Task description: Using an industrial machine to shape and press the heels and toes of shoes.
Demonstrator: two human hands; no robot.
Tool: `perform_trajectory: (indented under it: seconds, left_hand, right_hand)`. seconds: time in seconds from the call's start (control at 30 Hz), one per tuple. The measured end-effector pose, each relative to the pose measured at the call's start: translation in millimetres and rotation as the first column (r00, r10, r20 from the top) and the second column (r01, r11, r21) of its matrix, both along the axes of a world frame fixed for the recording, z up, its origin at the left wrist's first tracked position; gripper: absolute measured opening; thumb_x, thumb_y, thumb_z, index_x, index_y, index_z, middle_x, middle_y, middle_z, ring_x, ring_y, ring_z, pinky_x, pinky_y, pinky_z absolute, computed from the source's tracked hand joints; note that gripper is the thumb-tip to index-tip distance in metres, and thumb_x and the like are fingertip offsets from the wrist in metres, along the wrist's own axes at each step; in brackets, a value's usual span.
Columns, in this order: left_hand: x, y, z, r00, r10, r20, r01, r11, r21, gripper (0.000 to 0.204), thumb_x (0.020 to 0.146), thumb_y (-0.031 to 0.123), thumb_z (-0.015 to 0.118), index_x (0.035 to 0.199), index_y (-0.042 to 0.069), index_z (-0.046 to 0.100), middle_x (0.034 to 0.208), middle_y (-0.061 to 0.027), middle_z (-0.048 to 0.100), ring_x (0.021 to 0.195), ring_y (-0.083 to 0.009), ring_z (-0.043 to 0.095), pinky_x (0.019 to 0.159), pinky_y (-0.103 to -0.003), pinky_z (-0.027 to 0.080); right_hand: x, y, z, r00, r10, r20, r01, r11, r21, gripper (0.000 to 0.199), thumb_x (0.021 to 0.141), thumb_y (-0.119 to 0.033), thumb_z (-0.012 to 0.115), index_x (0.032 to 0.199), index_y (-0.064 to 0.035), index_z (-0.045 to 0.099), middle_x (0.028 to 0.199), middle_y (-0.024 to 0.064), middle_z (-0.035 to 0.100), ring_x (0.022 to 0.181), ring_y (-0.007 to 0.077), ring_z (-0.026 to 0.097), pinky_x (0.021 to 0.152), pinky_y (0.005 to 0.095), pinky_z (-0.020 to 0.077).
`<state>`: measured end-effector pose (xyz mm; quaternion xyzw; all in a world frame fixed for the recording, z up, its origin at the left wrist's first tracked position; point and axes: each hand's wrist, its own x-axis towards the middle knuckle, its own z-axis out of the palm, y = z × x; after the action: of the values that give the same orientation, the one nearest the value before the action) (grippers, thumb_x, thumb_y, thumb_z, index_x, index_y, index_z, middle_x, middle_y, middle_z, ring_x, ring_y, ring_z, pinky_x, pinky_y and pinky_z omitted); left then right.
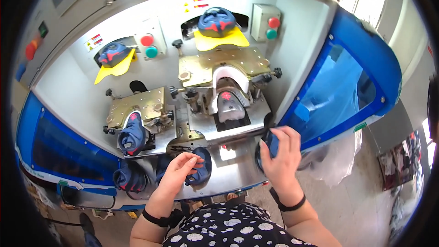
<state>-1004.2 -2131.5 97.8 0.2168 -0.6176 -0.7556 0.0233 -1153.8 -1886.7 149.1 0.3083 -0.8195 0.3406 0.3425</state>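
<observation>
My left hand [180, 169] is closed, thumb and fingertips drawn together, over a dark blue shoe upper [204, 167] on the metal ledge. Whether it pinches anything cannot be made out. To the right, the thumb and curled fingers of my right hand [282, 158] are around another dark blue shoe upper [273, 145], partly hidden by that hand. More uppers lie left of my left hand, including one with red trim [130, 178]. A blue upper [132, 135] sits in the left clamp station. At the right station, a grey form with a red mark [230, 107] lies before a white curved pad [231, 75].
Two blue uppers [217, 22] rest on heel moulds above yellow plates [222, 39]. Red and green buttons [271, 34] are beside them. Metal clamp plates [137, 105] and knobs jut forward. Blue-framed side panels [336, 91] flank the machine; clear plastic [336, 160] hangs at right.
</observation>
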Motion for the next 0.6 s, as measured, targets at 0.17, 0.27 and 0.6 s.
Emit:
perform_trajectory:
  seconds: [0.17,0.27,0.6]
  left_hand:
    - [20,-7,22,0.993,-0.007,-0.115,0.004,1.000,-0.024,0.019,0.098,0.022,0.058,0.110,0.007,0.059,0.108,-0.0055,0.067,0.100,-0.0148,0.063,0.085,-0.028,0.047]
    - [40,-14,28,0.989,-0.021,-0.146,0.020,1.000,-0.012,0.018,0.099,0.019,0.057,0.110,0.005,0.058,0.108,-0.0076,0.067,0.099,-0.0146,0.063,0.085,-0.027,0.047]
    - [71,-46,12,0.991,-0.084,-0.100,0.087,0.996,0.017,0.018,0.100,0.019,0.052,0.110,0.004,0.058,0.106,-0.0078,0.067,0.099,-0.0152,0.064,0.084,-0.027,0.049]
  right_hand:
    - [-75,-107,74,0.956,0.213,-0.204,-0.230,0.971,-0.064,0.022,0.085,-0.009,0.064,0.106,-0.0041,0.061,0.107,0.0128,0.059,0.101,0.0322,0.059,0.081,0.0385,0.0513]
    - [-145,-167,125,0.927,0.205,-0.314,-0.208,0.978,0.023,0.024,0.090,-0.019,0.061,0.109,-0.0052,0.061,0.110,0.0127,0.061,0.104,0.0314,0.059,0.084,0.0399,0.0506]
    - [-171,-203,131,0.992,0.046,0.117,-0.077,0.959,0.273,0.041,0.091,-0.043,0.058,0.106,-0.0049,0.060,0.112,0.0181,0.062,0.102,0.0349,0.062,0.087,0.0442,0.0498]
